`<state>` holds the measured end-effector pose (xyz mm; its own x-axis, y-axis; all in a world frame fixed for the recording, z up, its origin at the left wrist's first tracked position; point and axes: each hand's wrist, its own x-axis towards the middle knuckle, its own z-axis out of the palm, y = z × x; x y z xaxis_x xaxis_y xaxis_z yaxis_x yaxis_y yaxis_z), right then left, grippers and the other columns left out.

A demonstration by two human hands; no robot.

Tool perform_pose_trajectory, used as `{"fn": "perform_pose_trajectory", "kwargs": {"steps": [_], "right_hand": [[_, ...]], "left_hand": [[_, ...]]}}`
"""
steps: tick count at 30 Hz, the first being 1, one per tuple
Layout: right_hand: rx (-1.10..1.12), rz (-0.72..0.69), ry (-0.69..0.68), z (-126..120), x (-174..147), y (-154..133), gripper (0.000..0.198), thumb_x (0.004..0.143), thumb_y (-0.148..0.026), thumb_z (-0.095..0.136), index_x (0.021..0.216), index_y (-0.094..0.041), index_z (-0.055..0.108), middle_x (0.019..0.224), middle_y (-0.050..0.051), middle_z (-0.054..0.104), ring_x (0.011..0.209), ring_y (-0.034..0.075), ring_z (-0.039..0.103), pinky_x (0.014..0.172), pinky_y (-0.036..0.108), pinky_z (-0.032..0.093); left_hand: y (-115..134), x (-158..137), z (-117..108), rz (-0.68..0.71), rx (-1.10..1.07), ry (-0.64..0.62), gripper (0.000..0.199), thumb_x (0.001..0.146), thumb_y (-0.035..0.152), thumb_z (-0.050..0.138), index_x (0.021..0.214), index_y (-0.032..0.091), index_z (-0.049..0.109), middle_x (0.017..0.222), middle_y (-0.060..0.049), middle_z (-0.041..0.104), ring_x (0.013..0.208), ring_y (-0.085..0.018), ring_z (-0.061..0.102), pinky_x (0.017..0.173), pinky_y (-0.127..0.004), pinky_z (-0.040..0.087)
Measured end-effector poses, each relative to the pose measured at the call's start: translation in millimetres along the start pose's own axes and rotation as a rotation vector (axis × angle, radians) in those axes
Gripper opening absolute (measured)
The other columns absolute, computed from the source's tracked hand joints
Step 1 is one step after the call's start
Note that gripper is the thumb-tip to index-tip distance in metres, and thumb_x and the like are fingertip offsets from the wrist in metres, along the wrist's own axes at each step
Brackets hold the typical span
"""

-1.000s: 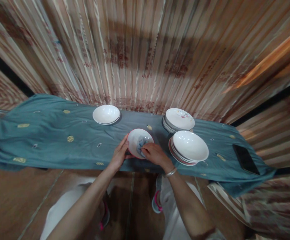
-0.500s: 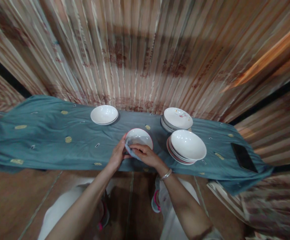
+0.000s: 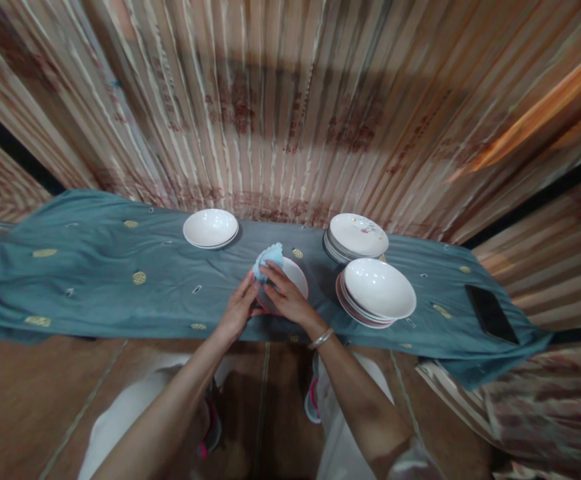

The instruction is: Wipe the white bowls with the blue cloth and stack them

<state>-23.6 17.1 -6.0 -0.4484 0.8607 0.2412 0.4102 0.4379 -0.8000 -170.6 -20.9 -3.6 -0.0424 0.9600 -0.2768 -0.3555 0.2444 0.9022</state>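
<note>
A white bowl point(image 3: 297, 277) with a red rim is at the front middle of the cloth-covered table. My left hand point(image 3: 240, 303) grips its left edge, fingers closed on the rim. In my right hand point(image 3: 284, 293) is a light blue cloth point(image 3: 269, 257), pressed against the bowl's far left rim and standing up above it. My right hand and the cloth hide much of the bowl's inside.
Two stacks stand to the right: white bowls point(image 3: 380, 290) in front and plates with a floral top plate point(image 3: 353, 233) behind. Shallow white dishes point(image 3: 211, 228) sit back left. A black phone point(image 3: 491, 313) lies at the right end of the teal tablecloth point(image 3: 95, 280). Curtains point(image 3: 270, 100) hang behind.
My right hand has moved the cloth from the bowl's near left side up to its far left rim. My left hand keeps its hold on the bowl.
</note>
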Motion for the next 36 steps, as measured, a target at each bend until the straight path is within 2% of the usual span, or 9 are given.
{"fn": "perform_pose_trajectory", "kwargs": {"steps": [4, 8, 11, 15, 19, 26, 30, 36], "right_hand": [[-0.191, -0.016, 0.025, -4.0, -1.8, 1.5, 0.049, 0.094, -0.02, 0.041, 0.142, -0.018, 0.046, 0.155, 0.011, 0.035, 0.145, 0.021, 0.029, 0.12, 0.042, 0.025], [-0.464, 0.042, 0.0, -11.3, -7.8, -6.8, 0.048, 0.092, -0.014, 0.042, 0.139, -0.013, 0.049, 0.154, 0.016, 0.036, 0.141, 0.026, 0.035, 0.116, 0.046, 0.03], [-0.624, 0.103, -0.042, -16.8, -11.9, -14.8, 0.044, 0.091, -0.012, 0.042, 0.134, -0.015, 0.054, 0.15, 0.014, 0.042, 0.134, 0.029, 0.042, 0.111, 0.049, 0.036], [-0.697, 0.111, -0.089, -23.9, -16.4, -17.7, 0.034, 0.09, -0.012, 0.045, 0.119, -0.015, 0.065, 0.135, 0.015, 0.056, 0.123, 0.027, 0.05, 0.107, 0.045, 0.039], [-0.621, 0.057, -0.137, -30.2, -23.0, -11.0, 0.028, 0.091, -0.012, 0.046, 0.106, -0.013, 0.07, 0.119, 0.015, 0.066, 0.113, 0.024, 0.059, 0.105, 0.041, 0.04], [-0.424, 0.008, -0.226, -34.7, -29.5, -4.4, 0.026, 0.094, -0.018, 0.047, 0.09, -0.021, 0.072, 0.103, 0.006, 0.073, 0.102, 0.019, 0.064, 0.094, 0.032, 0.047], [-0.284, 0.003, -0.267, -35.2, -27.3, -7.2, 0.024, 0.094, -0.019, 0.049, 0.093, -0.021, 0.073, 0.105, 0.004, 0.073, 0.102, 0.018, 0.065, 0.092, 0.03, 0.047], [-0.009, 0.011, -0.28, -32.6, -25.3, -8.5, 0.023, 0.093, -0.023, 0.052, 0.104, -0.018, 0.073, 0.109, 0.006, 0.073, 0.103, 0.02, 0.066, 0.094, 0.033, 0.049]], "left_hand": [[2.4, -2.6, 0.5, 0.016, -0.005, -0.052, 0.075, 0.073, 0.041, 0.077, 0.142, 0.028, 0.049, 0.125, -0.005, 0.067, 0.1, -0.026, 0.068, 0.072, -0.035, 0.061], [4.0, -4.1, 1.2, 0.022, 0.005, -0.063, 0.077, 0.073, 0.042, 0.076, 0.142, 0.027, 0.049, 0.119, -0.006, 0.069, 0.092, -0.024, 0.069, 0.071, -0.036, 0.061], [4.2, -3.7, 1.6, 0.024, 0.008, -0.059, 0.074, 0.074, 0.042, 0.075, 0.141, 0.027, 0.05, 0.126, -0.006, 0.066, 0.098, -0.026, 0.068, 0.07, -0.035, 0.062], [4.8, -3.8, 2.4, 0.029, 0.011, -0.039, 0.067, 0.073, 0.041, 0.076, 0.136, 0.03, 0.056, 0.14, -0.004, 0.056, 0.108, -0.028, 0.064, 0.068, -0.033, 0.062], [5.6, -4.6, 2.7, 0.031, 0.029, -0.047, 0.066, 0.074, 0.043, 0.075, 0.136, 0.03, 0.056, 0.141, -0.004, 0.056, 0.105, -0.026, 0.065, 0.067, -0.031, 0.062], [3.5, -2.6, 1.8, 0.016, 0.049, -0.041, 0.069, 0.076, 0.049, 0.071, 0.139, 0.029, 0.052, 0.135, -0.006, 0.06, 0.105, -0.025, 0.065, 0.065, -0.03, 0.061], [4.1, -2.9, 2.4, 0.032, 0.067, -0.046, 0.068, 0.077, 0.051, 0.069, 0.139, 0.028, 0.052, 0.141, -0.006, 0.055, 0.111, -0.027, 0.062, 0.066, -0.029, 0.06], [6.0, -3.9, 3.2, 0.016, 0.07, -0.058, 0.071, 0.078, 0.053, 0.068, 0.142, 0.028, 0.049, 0.134, -0.007, 0.061, 0.104, -0.026, 0.065, 0.065, -0.03, 0.06]]}}
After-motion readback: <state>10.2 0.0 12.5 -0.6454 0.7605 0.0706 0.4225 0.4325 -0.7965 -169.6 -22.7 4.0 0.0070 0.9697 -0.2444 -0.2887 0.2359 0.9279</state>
